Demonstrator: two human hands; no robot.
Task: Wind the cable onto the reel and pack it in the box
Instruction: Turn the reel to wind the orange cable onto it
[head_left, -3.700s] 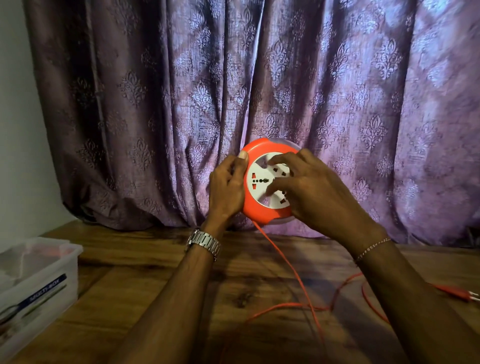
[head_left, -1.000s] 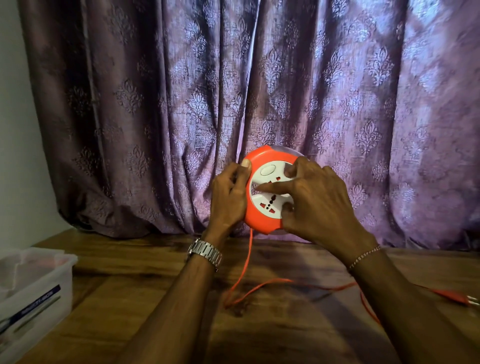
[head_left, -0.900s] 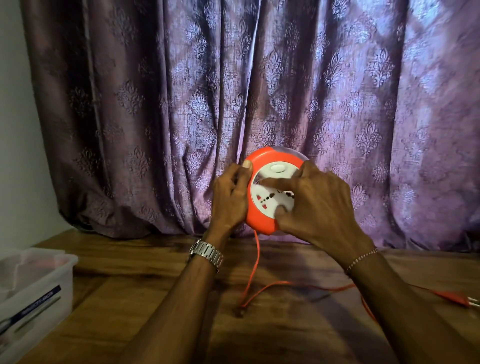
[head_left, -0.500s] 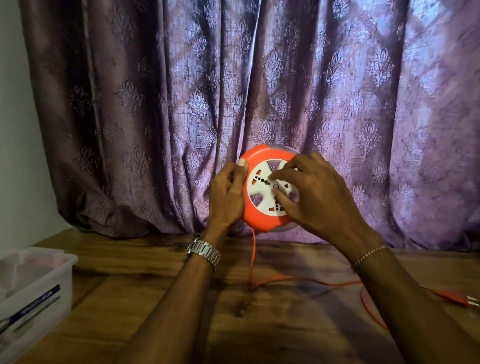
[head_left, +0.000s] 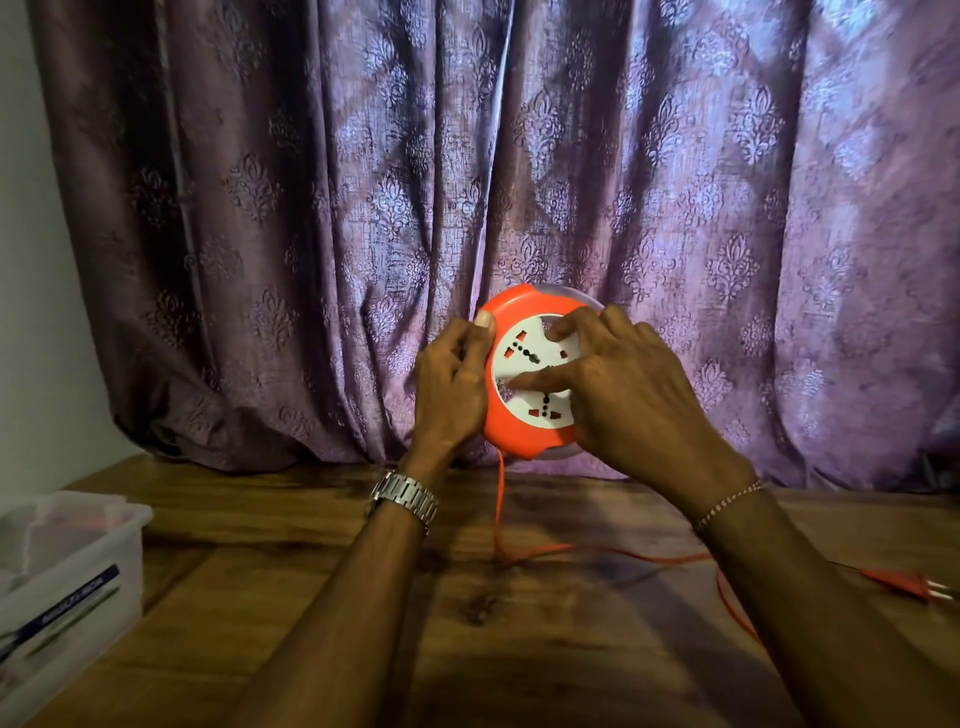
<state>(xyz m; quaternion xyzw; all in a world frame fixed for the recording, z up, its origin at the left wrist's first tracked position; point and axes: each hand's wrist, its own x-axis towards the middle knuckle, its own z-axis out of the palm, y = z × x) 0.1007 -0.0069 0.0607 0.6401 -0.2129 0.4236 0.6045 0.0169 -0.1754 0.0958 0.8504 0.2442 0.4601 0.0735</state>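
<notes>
A round orange reel (head_left: 519, 431) with a white socket face is held upright in the air in front of the curtain. My left hand (head_left: 449, 384) grips its left rim. My right hand (head_left: 618, 395) lies over the white face, fingers pressed on it. An orange cable (head_left: 613, 552) hangs from the reel's bottom, runs right across the wooden table and loops back under my right forearm. Its orange plug (head_left: 914, 586) lies at the far right. A translucent plastic box (head_left: 67, 582) stands at the left edge.
A purple patterned curtain (head_left: 519, 182) hangs close behind the reel. The wooden table (head_left: 311, 545) stretches below both arms. A pale wall (head_left: 31, 312) is at the far left.
The white socket face has turned under my right hand's fingers. The loose cable on the table has grown shorter and its loop has drawn in towards the reel. The plug has stayed put.
</notes>
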